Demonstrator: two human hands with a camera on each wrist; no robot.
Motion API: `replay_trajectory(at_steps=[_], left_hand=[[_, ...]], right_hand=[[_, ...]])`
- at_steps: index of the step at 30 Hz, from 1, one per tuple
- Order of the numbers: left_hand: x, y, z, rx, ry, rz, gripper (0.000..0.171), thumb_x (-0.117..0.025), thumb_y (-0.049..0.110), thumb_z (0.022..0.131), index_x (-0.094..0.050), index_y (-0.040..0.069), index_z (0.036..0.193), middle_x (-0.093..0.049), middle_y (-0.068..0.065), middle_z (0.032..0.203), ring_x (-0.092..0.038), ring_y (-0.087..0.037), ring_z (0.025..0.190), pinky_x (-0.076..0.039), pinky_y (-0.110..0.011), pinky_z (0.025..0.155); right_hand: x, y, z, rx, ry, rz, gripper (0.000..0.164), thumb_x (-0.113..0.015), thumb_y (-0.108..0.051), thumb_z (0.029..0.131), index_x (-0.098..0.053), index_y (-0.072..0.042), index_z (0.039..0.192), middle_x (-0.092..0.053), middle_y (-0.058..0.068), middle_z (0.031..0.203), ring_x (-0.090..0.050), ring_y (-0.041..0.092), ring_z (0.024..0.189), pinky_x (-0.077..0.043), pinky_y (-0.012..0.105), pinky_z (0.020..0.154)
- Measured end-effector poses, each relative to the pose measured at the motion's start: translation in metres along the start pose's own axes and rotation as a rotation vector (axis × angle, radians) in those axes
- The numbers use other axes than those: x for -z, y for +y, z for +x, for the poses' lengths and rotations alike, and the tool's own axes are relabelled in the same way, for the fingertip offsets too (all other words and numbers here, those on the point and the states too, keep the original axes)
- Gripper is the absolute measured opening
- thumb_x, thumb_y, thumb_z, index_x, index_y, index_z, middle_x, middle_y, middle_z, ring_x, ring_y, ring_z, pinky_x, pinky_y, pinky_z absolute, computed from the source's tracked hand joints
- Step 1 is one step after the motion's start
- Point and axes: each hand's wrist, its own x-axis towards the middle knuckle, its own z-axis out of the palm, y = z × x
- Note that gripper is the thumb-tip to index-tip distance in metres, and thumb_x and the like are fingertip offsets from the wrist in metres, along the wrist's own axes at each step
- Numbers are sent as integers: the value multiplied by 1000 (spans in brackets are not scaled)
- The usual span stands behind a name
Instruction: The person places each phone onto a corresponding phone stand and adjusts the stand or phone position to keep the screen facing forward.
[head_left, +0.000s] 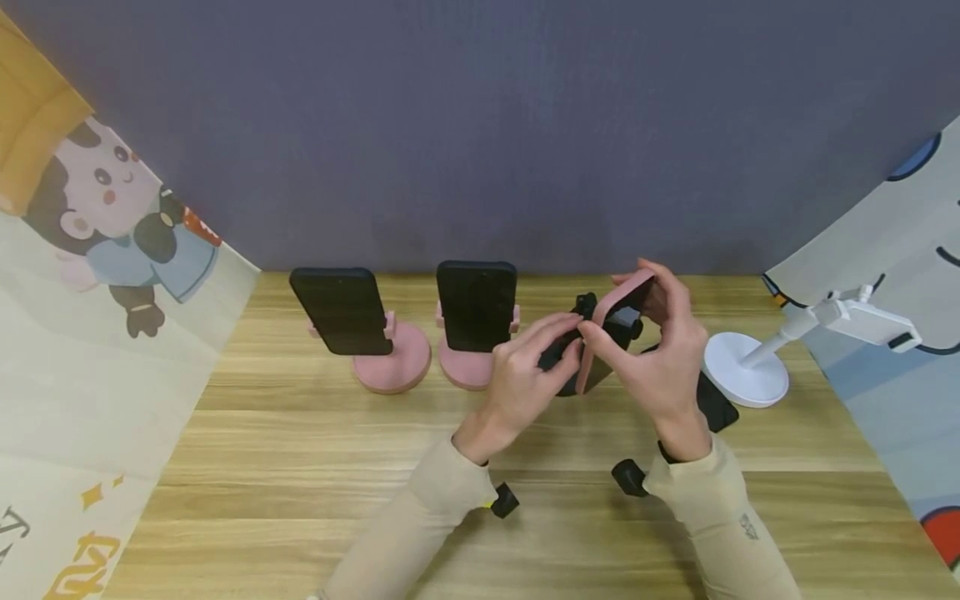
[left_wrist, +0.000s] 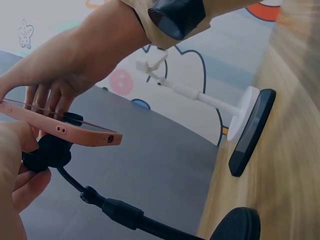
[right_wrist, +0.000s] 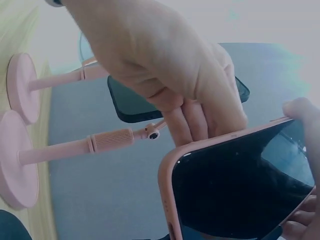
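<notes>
Both hands hold a pink-cased phone [head_left: 625, 292] at the black phone stand [left_wrist: 122, 212], in the middle right of the head view. The phone is tilted on its side, its dark screen [right_wrist: 225, 185] showing in the right wrist view. My right hand [head_left: 667, 358] grips its edges between thumb and fingers. With my left hand [head_left: 521, 367], I pinch the stand's black clamp [left_wrist: 55, 150] behind the phone, fingertips right at the case edge. A thin neck and pole run from the clamp down to the round black base [left_wrist: 237, 225].
To the left, two dark phones [head_left: 341, 312] [head_left: 477, 307] rest upright in pink stands [head_left: 393, 362] [head_left: 465, 367]. A black phone [head_left: 716, 404] lies flat beside the right wrist, near a white stand [head_left: 746, 375] with a tilted holder. A grey-blue panel [head_left: 480, 142] stands behind.
</notes>
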Motion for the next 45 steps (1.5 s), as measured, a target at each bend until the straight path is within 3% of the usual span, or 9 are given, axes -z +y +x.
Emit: replay_trajectory(at_steps=[8, 15, 20, 30, 35, 45], left_hand=[[3, -1, 1, -11, -19, 32, 23, -64, 9, 84, -69, 1, 105, -69, -12, 104, -65, -12, 92, -53, -19, 78], [4, -2, 2, -4, -5, 10, 22, -65, 10, 83, -69, 2, 103, -70, -9, 101, -65, -10, 92, -53, -18, 79], [3, -1, 3, 10, -7, -14, 21, -65, 11, 83, -69, 2, 101, -69, -8, 99, -64, -8, 91, -51, -16, 80], [5, 3, 3, 53, -34, -68, 16, -65, 12, 85, -70, 2, 96, -67, -8, 101, -62, -8, 97, -50, -17, 84], [7, 4, 2, 70, -64, -82, 19, -65, 13, 86, -68, 2, 102, -66, -8, 103, -60, -7, 97, -49, -17, 85], [5, 5, 1, 88, -35, -99, 21, -65, 12, 85, -68, 2, 103, -66, -8, 101, -62, -9, 91, -50, -16, 82]], right_hand=[[-4, 11, -4, 46, 83, -58, 80, -83, -27, 64, -50, -8, 134, -68, 13, 107, -63, 21, 87, -49, 19, 78], [-12, 15, -3, 84, 167, -122, 79, -80, -38, 66, -52, -4, 132, -67, 16, 105, -62, 27, 81, -51, 42, 68], [-16, 16, -4, 84, 221, -182, 80, -78, -42, 66, -53, -3, 130, -66, 20, 98, -61, 28, 79, -51, 48, 65], [-19, 16, -2, 54, 256, -330, 80, -80, -36, 63, -53, 1, 129, -64, 22, 102, -62, 30, 82, -53, 52, 61], [-19, 16, -2, 53, 259, -348, 80, -80, -37, 64, -52, 1, 129, -64, 23, 102, -63, 32, 82, -54, 53, 60], [-21, 16, -2, 55, 272, -354, 80, -80, -37, 63, -52, 1, 129, -64, 22, 103, -63, 32, 82, -54, 53, 59]])
